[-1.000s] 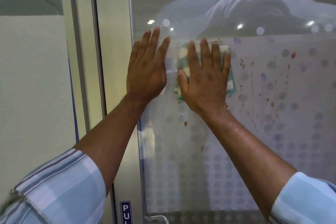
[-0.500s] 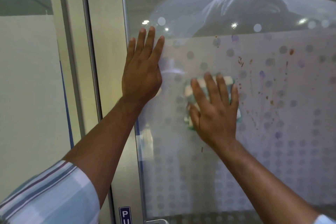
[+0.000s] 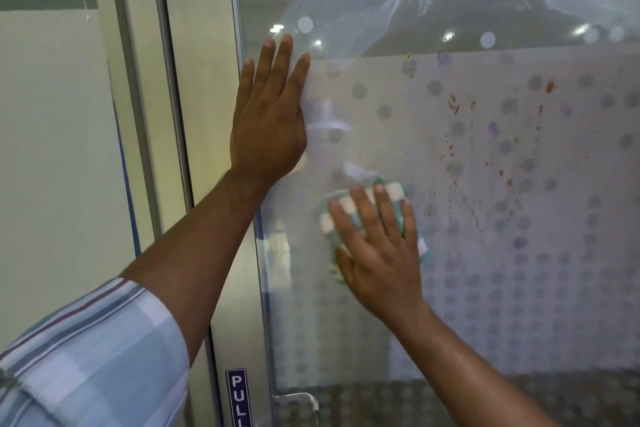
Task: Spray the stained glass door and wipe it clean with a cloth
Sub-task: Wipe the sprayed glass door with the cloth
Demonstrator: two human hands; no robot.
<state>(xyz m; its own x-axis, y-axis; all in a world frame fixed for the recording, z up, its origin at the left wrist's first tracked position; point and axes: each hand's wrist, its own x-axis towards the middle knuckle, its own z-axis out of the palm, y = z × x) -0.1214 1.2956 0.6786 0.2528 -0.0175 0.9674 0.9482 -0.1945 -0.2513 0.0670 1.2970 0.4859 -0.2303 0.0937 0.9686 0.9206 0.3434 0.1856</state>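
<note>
The glass door (image 3: 485,288) fills the right of the view, frosted with a dot pattern. Brown and purple stains (image 3: 453,107) speckle its upper right part. My right hand (image 3: 377,253) lies flat on a green and white cloth (image 3: 394,191), pressing it against the glass below centre. My left hand (image 3: 268,114) rests flat on the glass near the door's left edge, fingers apart and pointing up, holding nothing. No spray bottle is in view.
A metal door frame (image 3: 204,114) runs vertically left of the glass. A blue PULL sign (image 3: 238,395) and a metal handle (image 3: 301,400) sit at the bottom. A pale wall panel (image 3: 52,149) is on the left.
My right hand has slid the cloth down the glass from beside my left hand to well below it. The left hand has stayed in place on the glass.
</note>
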